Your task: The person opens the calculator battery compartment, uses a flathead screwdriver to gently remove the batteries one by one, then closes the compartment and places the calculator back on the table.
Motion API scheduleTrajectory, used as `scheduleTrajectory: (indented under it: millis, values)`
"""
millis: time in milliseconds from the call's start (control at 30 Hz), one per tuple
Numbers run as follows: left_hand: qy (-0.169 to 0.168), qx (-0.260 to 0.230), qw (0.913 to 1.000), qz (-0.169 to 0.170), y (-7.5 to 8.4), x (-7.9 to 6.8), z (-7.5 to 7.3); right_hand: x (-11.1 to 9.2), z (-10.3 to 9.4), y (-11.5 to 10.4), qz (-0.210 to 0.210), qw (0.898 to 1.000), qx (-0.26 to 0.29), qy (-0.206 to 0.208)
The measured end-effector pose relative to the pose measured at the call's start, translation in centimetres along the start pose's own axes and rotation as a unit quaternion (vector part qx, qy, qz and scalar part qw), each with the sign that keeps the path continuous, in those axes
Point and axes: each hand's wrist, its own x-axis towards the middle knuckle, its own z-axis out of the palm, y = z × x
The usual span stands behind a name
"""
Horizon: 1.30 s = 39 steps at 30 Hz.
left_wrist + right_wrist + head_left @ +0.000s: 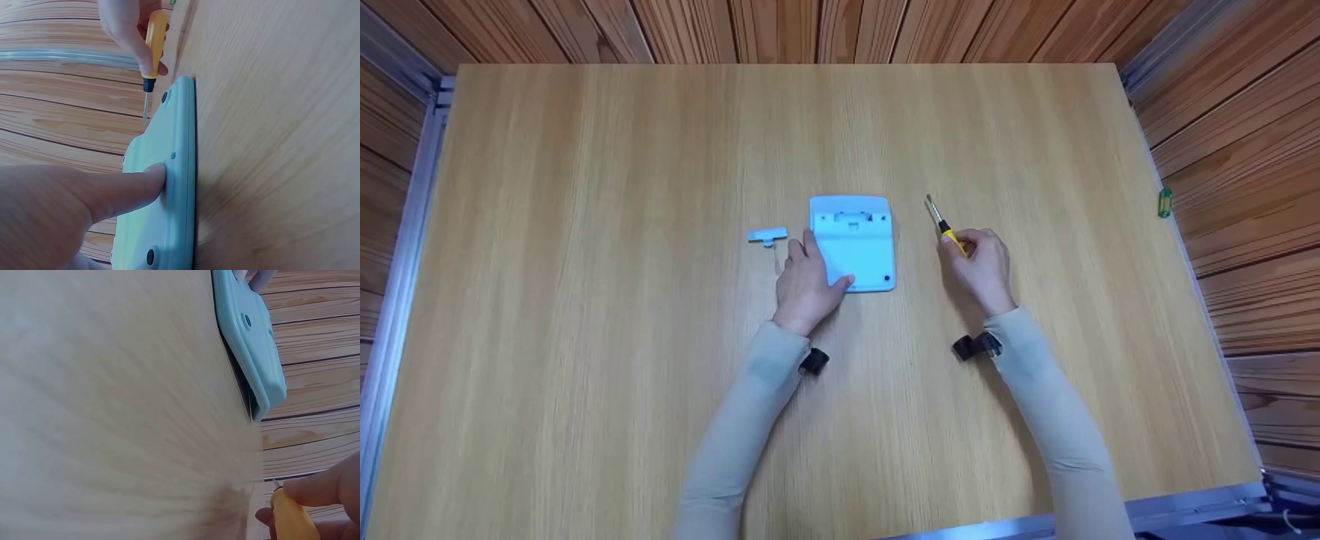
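Observation:
A light blue calculator [859,253] lies face down on the table, its battery recess [851,220] uncovered near the top. My left hand [805,289] rests along its left side, and the straight thumb presses on the back near the bottom edge, as the left wrist view shows. To the right, apart from the calculator, my right hand [984,266] pinches the yellow handle of a screwdriver [155,45]. Its metal tip points up and away to the left in the head view. A small blue battery cover [767,236] lies left of the calculator, close to my left fingertips.
A green battery [1165,202] lies at the right edge of the wooden table [622,225]. Wood-plank walls [780,30] and metal rails [405,225] border the table.

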Motion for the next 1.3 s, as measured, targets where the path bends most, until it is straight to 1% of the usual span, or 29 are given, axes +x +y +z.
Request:
scheduleTrajectory:
  millis: [167, 300, 667, 900, 1300]
  values:
    - [-0.004, -0.003, 1.0000, -0.006, 0.02, 0.04, -0.02, 0.11, -0.14, 0.30, 0.001, 1.000, -0.008, -0.013]
    - [-0.006, -0.002, 0.9999, -0.010, 0.10, 0.07, -0.03, 0.15, -0.11, 0.36, 0.006, 1.000, -0.004, -0.023]
    - [0.000, -0.006, 1.0000, -0.005, 0.05, 0.08, -0.06, 0.40, 0.03, 0.03, 0.040, 0.998, 0.016, -0.051]
    - [0.005, -0.013, 0.9999, 0.002, -0.09, -0.01, 0.01, 0.37, 0.04, 0.09, 0.061, 0.994, 0.035, -0.081]
    - [0.004, -0.010, 0.9999, -0.004, -0.05, 0.02, 0.02, 0.63, -0.12, 0.09, 0.070, 0.992, 0.025, -0.103]
